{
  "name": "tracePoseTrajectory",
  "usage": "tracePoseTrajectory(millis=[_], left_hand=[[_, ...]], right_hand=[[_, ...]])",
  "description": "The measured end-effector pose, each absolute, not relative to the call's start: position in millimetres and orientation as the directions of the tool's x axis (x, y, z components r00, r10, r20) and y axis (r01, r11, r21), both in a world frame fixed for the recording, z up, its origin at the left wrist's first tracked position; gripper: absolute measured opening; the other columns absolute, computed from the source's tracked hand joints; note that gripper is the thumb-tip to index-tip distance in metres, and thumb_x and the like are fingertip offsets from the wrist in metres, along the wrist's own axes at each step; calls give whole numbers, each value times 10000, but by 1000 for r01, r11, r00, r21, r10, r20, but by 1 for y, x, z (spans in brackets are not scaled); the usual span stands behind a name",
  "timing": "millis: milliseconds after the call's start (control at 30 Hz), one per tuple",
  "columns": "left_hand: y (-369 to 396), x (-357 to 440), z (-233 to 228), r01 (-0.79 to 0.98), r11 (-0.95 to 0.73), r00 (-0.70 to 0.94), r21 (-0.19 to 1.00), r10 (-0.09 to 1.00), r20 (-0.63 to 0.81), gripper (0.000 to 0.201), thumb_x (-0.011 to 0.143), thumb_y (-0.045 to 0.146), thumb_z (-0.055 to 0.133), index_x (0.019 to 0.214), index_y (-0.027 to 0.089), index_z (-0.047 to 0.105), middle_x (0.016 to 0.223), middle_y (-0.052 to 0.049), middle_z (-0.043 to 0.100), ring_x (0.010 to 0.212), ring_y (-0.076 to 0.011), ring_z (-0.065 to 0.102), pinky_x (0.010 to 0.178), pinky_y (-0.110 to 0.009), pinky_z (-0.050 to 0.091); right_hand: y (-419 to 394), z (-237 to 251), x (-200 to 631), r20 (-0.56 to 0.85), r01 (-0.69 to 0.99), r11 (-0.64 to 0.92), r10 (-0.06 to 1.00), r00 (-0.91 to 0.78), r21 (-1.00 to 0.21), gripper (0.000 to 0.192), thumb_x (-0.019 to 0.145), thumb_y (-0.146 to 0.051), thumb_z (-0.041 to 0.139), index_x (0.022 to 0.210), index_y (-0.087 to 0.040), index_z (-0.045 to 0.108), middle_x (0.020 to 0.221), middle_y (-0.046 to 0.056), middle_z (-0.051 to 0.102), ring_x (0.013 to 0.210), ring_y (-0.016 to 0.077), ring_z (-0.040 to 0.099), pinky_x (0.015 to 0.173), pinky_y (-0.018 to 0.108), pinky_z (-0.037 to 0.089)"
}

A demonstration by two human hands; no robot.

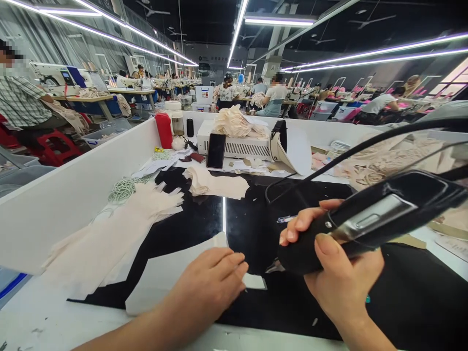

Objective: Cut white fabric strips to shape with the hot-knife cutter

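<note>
Black corded tool (365, 222) gripped in right hand (340, 273), left hand (210, 282) loosely curled, empty, resting on white sheet (164, 278) just beside it

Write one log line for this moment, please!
right hand: holds black tool | left hand: flat on white piece | mat: black

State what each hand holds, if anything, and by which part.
The right hand grips a black handheld cutting tool around its body. The left hand holds nothing; it rests flat on white fabric.
</note>
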State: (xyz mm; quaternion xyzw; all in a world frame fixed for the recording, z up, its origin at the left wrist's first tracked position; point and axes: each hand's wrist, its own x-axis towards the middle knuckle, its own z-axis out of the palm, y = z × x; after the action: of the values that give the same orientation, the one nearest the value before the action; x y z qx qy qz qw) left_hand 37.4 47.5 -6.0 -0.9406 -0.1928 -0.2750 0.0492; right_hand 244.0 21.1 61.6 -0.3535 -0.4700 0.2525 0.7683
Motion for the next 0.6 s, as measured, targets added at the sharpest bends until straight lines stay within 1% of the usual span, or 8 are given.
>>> tracePoseTrajectory(millis=[100,267,367,600], left_hand=[[36,43,-4,284,-953,829,102,298,474,255,1084,293,593,1274,128,632,1182,-59,711,1082,-192,652,1013,-329,534],[34,45,-7,303,-946,847,118,323,422,350,1014,373,707,1260,138,626,1107,-46,694,1015,-223,645,956,-362,551],[36,43,-8,314,-942,847,121,335,413,360,1006,376,716,1255,133,624,1106,-49,687,1017,-233,643,956,-374,551],[33,43,-7,320,-937,843,142,350,409,322,1043,386,657,1250,142,623,1118,-56,683,1017,-232,639,963,-377,548]], right_hand=[[16,58,244,549,-71,634,715,434,-770,335,871,-320,837,1149,-274,656,836,-21,661,645,159,649,551,311,604],[18,52,238,550,-98,638,722,420,-764,323,887,-315,824,1160,-284,653,844,-18,658,651,158,650,556,313,600],[20,49,234,549,-102,635,728,411,-765,331,888,-324,820,1163,-290,639,839,-18,657,634,165,646,548,323,592],[19,47,234,538,-79,612,743,399,-787,338,892,-342,810,1168,-303,619,847,-26,653,632,168,646,553,328,584]])
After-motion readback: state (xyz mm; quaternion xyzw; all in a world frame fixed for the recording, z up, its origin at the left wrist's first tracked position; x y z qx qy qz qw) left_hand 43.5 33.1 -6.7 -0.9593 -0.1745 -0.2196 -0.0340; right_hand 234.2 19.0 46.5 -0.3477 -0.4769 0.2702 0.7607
